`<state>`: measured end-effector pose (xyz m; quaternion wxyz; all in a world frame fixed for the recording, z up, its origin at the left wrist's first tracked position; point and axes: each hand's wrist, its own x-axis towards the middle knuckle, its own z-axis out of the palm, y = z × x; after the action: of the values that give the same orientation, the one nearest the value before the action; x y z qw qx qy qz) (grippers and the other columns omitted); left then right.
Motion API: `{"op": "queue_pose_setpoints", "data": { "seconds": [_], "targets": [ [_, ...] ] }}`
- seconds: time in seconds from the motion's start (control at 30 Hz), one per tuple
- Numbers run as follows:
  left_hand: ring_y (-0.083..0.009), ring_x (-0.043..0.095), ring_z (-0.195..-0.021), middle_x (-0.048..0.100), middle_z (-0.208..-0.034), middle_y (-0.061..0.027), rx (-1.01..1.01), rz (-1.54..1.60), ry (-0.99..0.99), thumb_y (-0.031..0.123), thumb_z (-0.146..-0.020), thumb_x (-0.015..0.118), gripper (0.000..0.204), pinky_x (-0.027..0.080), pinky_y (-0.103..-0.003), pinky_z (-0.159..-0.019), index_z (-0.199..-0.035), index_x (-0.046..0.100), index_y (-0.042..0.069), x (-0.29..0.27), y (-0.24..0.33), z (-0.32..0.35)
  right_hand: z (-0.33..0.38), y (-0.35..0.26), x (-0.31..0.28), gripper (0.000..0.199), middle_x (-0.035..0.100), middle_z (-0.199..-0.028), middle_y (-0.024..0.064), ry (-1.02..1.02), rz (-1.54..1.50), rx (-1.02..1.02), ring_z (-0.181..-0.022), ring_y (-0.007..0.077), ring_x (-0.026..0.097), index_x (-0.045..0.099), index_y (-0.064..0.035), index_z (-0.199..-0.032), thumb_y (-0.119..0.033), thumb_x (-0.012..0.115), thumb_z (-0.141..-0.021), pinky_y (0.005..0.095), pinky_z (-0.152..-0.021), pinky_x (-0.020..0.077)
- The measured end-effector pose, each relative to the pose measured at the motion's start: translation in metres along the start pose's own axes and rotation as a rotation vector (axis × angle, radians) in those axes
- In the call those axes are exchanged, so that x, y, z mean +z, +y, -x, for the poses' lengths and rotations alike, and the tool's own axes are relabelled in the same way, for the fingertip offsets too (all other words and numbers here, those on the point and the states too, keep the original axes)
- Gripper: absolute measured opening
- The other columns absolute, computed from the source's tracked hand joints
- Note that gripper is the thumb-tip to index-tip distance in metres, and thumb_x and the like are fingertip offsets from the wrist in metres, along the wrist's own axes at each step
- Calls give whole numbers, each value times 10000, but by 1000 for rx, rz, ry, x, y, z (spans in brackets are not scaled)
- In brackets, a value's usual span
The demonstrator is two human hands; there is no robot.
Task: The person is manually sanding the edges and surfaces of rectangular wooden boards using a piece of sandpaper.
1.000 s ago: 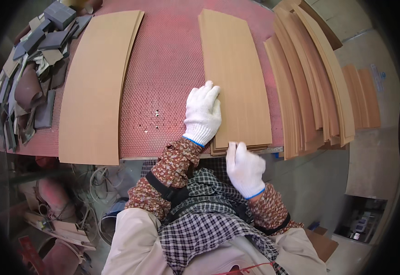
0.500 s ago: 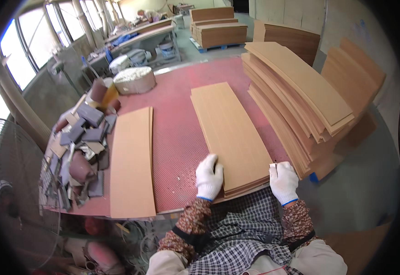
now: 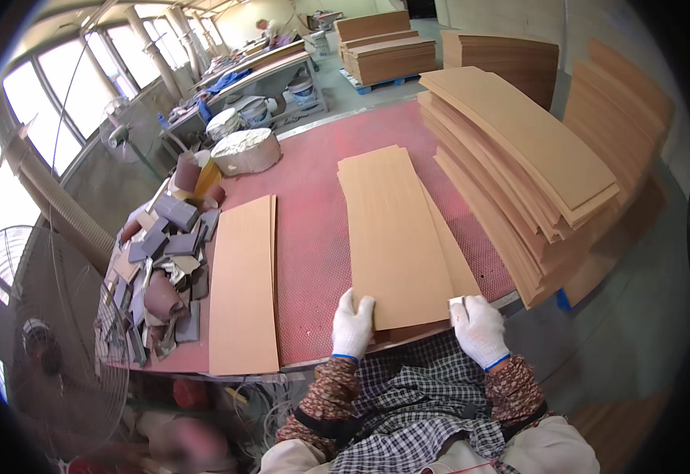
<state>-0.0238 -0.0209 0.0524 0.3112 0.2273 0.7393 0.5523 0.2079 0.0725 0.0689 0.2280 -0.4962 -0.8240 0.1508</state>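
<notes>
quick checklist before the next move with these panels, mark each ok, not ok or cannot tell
1. Left hand at the top panel's near left corner: ok.
2. Right hand at the near right corner: ok.
3. Right hand's grip firm: cannot tell, its fingers hide the contact.
4. Top panel squared with the panel beneath: not ok, the lower one fans out to the right.
5. Separate panels on the left apart from the top panel: ok, red tabletop shows between.

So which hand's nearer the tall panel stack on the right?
Right. The right hand is left of the tall stack, by its near end; the left hand is farther left, touching the middle panel.
</notes>
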Motion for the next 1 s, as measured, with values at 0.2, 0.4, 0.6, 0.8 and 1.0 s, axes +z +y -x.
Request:
{"op": "queue_pose_setpoints", "data": {
  "seconds": [0.2,0.4,0.6,0.8,1.0],
  "targets": [
    [-209,683,-1177,727,-1294,-180,134,250,43,174,-1096,593,438,536,-334,-1036,-1421,577,-120,-42,-7,12,1,-22,1,316,725,-900,201,-162,-572,21,-817,338,721,700,32,-1078,-256,571,-1070,418,-771,558],
    [-188,690,-1156,747,-1268,-171,142,163,250,151,-1074,646,432,540,-321,-1030,-1389,606,-140,-117,-16,34,-2,-92,8,302,727,-1034,215,-252,-679,-141,-898,367,730,707,7,-1153,-260,589,-1075,431,-820,571],
    [-167,693,-1112,750,-1241,-161,206,60,427,161,-1080,645,437,542,-308,-1000,-1389,608,-145,-193,-20,52,-1,-151,40,338,697,-1167,219,-473,-785,-315,-1052,382,701,694,0,-1200,-293,553,-1107,436,-936,552],
    [-275,691,-1135,739,-1236,-176,173,-461,645,253,-1049,676,427,538,-398,-1000,-1343,665,-57,-251,-38,45,9,-190,89,339,670,-1222,188,-677,-678,-459,-1094,355,686,668,-17,-1250,-287,518,-1109,454,-953,556],
    [-416,614,-1236,661,-1339,-209,232,-983,779,361,-992,696,458,492,-497,-1044,-1342,682,64,-257,-91,28,27,-200,148,346,637,-1297,169,-485,-366,-874,-1179,419,649,701,-79,-1179,-334,482,-1095,529,-954,581]
  ]
}}
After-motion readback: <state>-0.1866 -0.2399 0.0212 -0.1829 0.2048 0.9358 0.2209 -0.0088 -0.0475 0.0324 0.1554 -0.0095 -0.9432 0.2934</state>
